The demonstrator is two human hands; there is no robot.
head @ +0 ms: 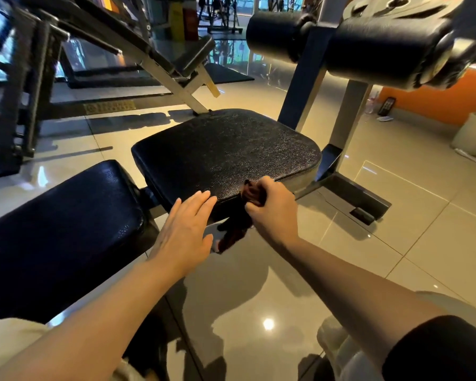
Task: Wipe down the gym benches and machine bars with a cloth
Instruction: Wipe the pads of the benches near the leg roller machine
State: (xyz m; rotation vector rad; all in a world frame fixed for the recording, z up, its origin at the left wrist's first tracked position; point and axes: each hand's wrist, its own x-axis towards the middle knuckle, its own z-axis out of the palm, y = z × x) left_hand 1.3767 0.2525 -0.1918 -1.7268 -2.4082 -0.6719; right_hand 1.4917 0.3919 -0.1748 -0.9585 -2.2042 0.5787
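While right hand [272, 207] grips cloth [241, 215] | left hand [186, 229] flat, released | seat pad [226, 149]

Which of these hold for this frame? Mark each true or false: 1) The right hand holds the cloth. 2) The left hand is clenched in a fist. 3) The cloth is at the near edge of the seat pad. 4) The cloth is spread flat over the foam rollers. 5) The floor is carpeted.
1) True: the right hand has its grip round the dark cloth.
2) False: the left hand is flat, fingers straight, by the pad's edge.
3) True: it hangs at the near edge of the seat pad.
4) False: the foam rollers are bare.
5) False: the floor is glossy tile.
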